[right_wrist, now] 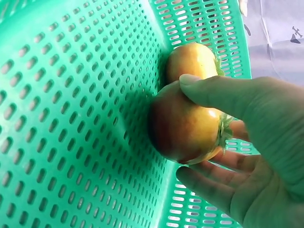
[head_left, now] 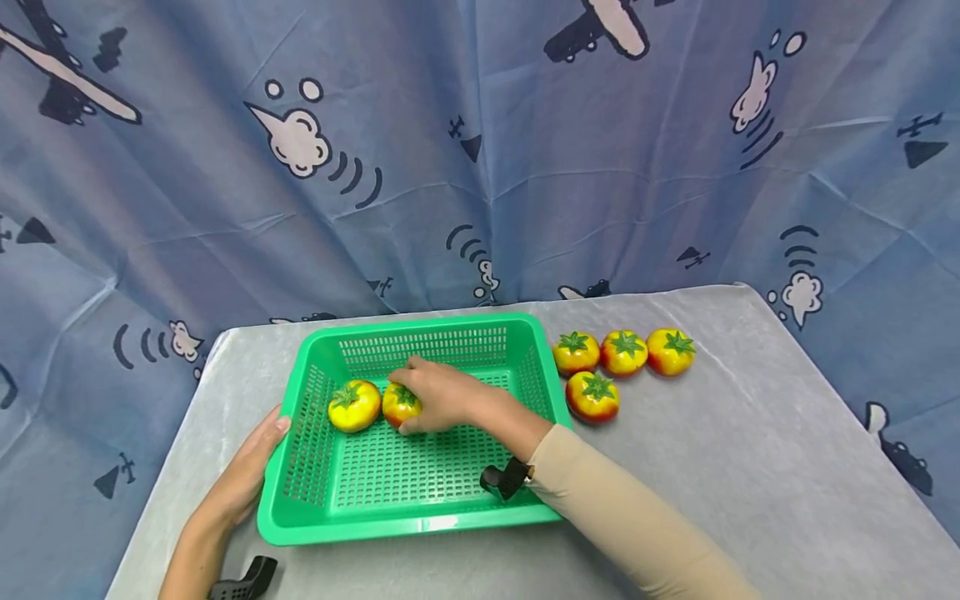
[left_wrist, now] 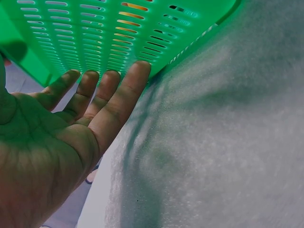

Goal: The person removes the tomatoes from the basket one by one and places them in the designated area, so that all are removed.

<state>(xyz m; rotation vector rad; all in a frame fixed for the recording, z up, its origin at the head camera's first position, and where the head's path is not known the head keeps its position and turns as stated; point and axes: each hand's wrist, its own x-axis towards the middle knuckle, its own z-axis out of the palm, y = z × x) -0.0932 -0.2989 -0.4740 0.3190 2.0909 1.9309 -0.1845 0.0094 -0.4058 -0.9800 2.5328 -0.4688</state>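
My right hand [head_left: 442,396] reaches into a green perforated plastic basket [head_left: 360,527] and holds a yellow-red tomato [right_wrist: 183,126] between thumb and fingers. In the right wrist view the thumb lies on one side of it, the fingers on the other, near its green leafy top. Right beside it, toward the basket's left wall, sits another yellow tomato [head_left: 354,406]. Outside that wall, my left hand [head_left: 251,467] touches the basket. Its fingers [left_wrist: 116,111] reach out fairly straight against the slotted side in the left wrist view.
Several more yellow-red tomatoes [head_left: 592,397] stand grouped on the grey-white tabletop [head_left: 750,467], just right of the basket. A blue patterned curtain [head_left: 487,167] hangs behind the table. The right forearm crosses over the basket's right rim.
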